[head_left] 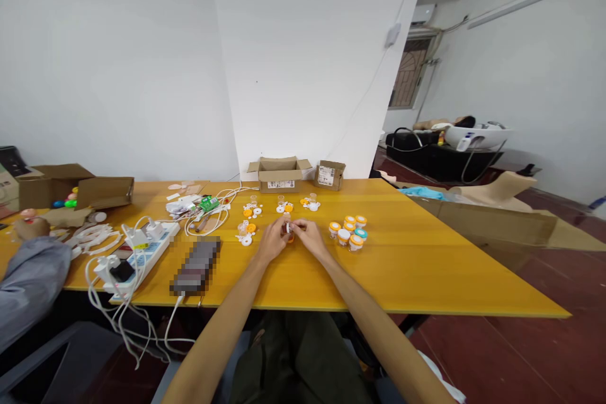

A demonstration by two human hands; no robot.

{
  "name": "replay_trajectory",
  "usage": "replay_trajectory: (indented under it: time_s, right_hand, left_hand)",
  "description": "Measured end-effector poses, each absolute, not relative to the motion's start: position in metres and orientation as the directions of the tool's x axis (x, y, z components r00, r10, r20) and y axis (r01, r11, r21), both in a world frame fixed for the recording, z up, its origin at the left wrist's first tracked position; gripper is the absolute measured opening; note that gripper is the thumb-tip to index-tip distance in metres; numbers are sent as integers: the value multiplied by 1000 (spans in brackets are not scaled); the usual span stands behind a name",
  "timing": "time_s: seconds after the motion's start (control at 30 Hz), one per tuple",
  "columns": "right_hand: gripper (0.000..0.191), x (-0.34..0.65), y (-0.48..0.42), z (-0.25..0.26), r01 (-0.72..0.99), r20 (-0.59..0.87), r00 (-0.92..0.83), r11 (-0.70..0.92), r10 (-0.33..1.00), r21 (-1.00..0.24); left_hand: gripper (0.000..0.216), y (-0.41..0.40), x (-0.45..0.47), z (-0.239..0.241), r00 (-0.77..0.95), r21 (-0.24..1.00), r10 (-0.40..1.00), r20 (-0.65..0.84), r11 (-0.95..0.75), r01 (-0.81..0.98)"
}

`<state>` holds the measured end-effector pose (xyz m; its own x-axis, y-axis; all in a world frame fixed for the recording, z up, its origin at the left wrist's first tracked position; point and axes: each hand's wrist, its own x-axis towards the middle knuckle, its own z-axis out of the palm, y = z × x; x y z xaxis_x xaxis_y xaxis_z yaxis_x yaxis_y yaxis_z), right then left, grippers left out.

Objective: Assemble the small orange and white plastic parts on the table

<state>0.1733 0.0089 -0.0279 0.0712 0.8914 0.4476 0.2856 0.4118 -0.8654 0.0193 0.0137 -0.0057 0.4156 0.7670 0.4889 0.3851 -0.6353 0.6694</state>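
Observation:
Over the middle of the table, my left hand (pixel 273 240) and my right hand (pixel 308 237) meet with fingers closed. Between their fingertips they pinch a small white round plastic piece (pixel 288 227). An orange piece (pixel 291 239) shows partly below the hands, mostly covered. Little groups of parts lie ahead and to the left, with orange rings (pixel 247 213), white discs (pixel 247 240) and clear cups (pixel 281 199). Right of my right hand stand several small clear jars (pixel 355 242) with orange, white or teal lids.
An open cardboard box (pixel 279 178) and a smaller box (pixel 329 175) stand by the wall. On the left are a phone (pixel 197 266), a power strip (pixel 154 251) with tangled cables, and a green packet (pixel 209 203). Another person's sleeve (pixel 35 284) reaches in at far left.

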Motion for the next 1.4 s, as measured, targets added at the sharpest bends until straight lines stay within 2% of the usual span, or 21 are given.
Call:
replay_trajectory:
  time_s: [0.43, 0.8, 1.03, 1.4]
  right_hand:
    - [19, 177, 10, -28, 167, 376, 102, 357, 921, -919]
    - [21, 175, 6, -25, 113, 332, 98, 321, 938, -940]
    - [16, 174, 5, -22, 102, 298, 102, 288, 949, -952]
    - [22, 173, 4, -21, 74, 277, 126, 269, 953, -960]
  left_hand:
    - [22, 16, 20, -7, 370, 717, 788, 492, -608, 342]
    - [28, 12, 19, -6, 438, 607, 731, 523, -680, 410]
    - [33, 9, 19, -1, 448, 606, 729, 517, -682, 411]
    - [28, 14, 20, -6, 443, 619, 730, 521, -680, 392]
